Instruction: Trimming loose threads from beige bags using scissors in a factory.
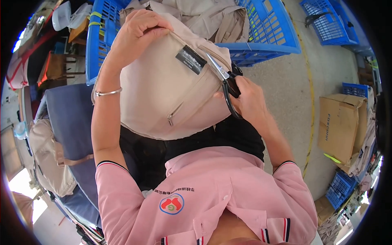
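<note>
A beige fabric bag (153, 92) lies across my lap, its lining side up, with a black label sewn near its upper seam. On its lower part shows a zipper pocket with a metal zipper pull (170, 117). My left hand (141, 34) pinches the bag's seam edge at the top left. Black-handled scissors (222, 75) are in my right hand (248, 96), their blades pointing up and left along the bag's right seam, beside the label. Whether the blades touch a thread cannot be made out.
Beyond the bag stands a blue plastic crate (265, 51) heaped with beige fabric pieces (208, 20). A cardboard box (341, 126) and another blue crate (332, 24) stand on the floor to the right. At the left are a dark blue padded surface (73, 122) and a beige bag (51, 157).
</note>
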Tool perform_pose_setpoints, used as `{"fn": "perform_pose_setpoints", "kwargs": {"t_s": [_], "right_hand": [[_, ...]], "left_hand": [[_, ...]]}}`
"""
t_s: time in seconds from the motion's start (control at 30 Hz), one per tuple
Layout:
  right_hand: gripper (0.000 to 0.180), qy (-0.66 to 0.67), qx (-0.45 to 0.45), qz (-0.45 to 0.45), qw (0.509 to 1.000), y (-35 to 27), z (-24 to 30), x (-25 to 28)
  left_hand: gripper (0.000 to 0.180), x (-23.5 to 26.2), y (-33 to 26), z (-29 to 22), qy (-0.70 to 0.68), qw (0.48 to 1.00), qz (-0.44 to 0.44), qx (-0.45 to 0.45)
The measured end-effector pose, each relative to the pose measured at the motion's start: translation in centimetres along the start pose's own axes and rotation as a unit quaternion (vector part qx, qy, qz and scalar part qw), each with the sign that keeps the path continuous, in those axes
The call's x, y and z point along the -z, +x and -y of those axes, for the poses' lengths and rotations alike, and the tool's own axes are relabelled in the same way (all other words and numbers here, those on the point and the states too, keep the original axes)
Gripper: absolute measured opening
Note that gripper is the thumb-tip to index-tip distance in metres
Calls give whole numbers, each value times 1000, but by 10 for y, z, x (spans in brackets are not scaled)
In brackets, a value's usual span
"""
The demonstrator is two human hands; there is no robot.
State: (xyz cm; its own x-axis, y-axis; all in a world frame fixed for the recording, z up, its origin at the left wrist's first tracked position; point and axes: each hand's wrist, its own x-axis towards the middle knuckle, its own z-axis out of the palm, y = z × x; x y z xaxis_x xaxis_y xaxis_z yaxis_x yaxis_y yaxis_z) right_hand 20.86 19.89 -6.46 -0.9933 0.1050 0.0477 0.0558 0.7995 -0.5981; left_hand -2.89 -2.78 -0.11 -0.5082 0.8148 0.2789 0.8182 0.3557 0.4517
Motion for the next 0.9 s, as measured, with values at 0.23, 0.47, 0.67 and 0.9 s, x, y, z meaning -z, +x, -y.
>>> {"fn": "perform_pose_setpoints", "kwargs": {"t_s": [0.23, 0.47, 0.67, 0.9], "right_hand": [[57, 73, -93, 32, 992, -7, -23, -11], [57, 5, -43, 48, 998, -16, -16, 0], [57, -26, 22, 20, 999, -5, -15, 8], [55, 71, -10, -68, 995, -25, -27, -18]], "left_hand": [[8, -15, 1, 15, -54, 998, 15, 25], [7, -13, -3, 10, -61, 998, -3, 7], [6, -13, -1, 7, -85, 996, -16, 4], [6, 29, -29, -4, 46, 994, -91, -30]]}}
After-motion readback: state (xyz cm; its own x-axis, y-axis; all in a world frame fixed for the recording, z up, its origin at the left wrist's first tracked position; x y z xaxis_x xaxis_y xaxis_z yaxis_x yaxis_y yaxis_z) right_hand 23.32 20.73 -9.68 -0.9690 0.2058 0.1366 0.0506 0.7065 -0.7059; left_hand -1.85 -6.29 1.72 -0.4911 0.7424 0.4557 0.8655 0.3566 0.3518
